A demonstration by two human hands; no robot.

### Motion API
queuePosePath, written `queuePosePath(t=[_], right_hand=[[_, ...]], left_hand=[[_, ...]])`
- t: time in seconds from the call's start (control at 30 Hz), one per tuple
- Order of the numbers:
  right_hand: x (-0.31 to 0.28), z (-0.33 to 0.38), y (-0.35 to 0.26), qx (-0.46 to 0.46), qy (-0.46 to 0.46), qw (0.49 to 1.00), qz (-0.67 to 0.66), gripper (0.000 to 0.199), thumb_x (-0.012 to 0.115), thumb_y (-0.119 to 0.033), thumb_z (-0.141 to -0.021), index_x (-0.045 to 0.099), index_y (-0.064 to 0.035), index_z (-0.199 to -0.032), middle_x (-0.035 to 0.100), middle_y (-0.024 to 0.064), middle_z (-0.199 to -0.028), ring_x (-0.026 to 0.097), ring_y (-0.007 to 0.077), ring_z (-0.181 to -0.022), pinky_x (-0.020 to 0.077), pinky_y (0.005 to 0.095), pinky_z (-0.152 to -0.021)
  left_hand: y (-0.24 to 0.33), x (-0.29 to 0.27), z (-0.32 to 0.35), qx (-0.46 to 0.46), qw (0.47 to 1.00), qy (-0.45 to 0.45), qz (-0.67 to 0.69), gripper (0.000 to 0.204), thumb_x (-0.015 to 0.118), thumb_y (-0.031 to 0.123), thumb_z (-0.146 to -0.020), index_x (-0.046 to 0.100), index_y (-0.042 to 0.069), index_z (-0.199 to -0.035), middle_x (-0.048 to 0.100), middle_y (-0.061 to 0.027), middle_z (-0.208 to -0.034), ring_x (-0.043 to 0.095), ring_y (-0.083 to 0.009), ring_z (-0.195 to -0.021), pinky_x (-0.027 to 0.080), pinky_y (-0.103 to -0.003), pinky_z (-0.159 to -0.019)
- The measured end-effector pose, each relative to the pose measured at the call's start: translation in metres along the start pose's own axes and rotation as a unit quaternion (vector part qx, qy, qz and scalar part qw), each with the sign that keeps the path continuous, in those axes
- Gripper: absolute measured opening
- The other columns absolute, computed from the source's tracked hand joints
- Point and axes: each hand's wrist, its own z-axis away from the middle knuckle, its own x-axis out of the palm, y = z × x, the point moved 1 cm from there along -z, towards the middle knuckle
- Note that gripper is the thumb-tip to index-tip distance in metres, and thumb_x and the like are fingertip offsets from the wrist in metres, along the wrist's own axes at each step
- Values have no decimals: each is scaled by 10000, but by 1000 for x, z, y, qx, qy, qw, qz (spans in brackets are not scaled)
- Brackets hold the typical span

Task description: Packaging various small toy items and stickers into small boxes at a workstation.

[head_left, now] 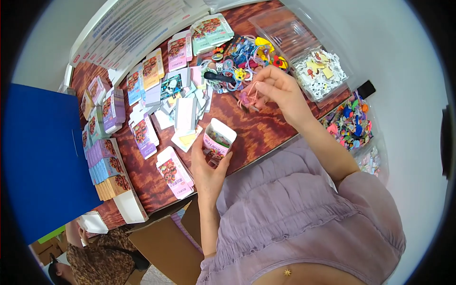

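- Fingers (196, 148) of the left hand (209, 173) are wrapped round a small open box (216, 148), pink and white, thumb on one side and the rest on the other, its mouth tipped upward (something greenish shows inside, though I can't make out what).
- Up and to the right of the open box, the right hand (281, 92) pinches a pink stringy item (248, 99) between thumb and forefinger, apart from the box and above the red-brown table (259, 135).
- Just beyond that item, farther from the person than the open box, spreads a heap of coloured cords and trinkets (242, 59).
- Well to the right of the open box, a clear plastic tray (284, 40) holds a pile of white pieces (327, 78) (a few yellowish ones on top).
- Near the open box, on its left, lie loose cards (184, 115) and a flat pink carton (172, 173).
- Well left of the open box, filled cartons (105, 164) stand in rows beside a blue panel (45, 161).
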Motion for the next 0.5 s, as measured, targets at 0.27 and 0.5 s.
queuePosePath(t=[0.27,0.5], right_hand=[[-9,0,26,133,22,983,-126,111,559,-169,-1001,541,-63,-1028,684,91,-899,671,134,-667,468,200,-477],[-8,-6,26,155,40,984,-78,143,531,-186,-1008,533,-59,-1074,705,172,-1014,704,177,-727,489,210,-494]], left_hand=[[8,1,2,2,1000,7,-26,757,834,83,-720,477,-23,-1379,589,-135,-1237,588,-224,-1111,487,-348,-936],[6,1,3,34,999,6,-20,700,835,102,-729,496,-13,-1331,594,-144,-1146,613,-237,-1049,519,-350,-880]])
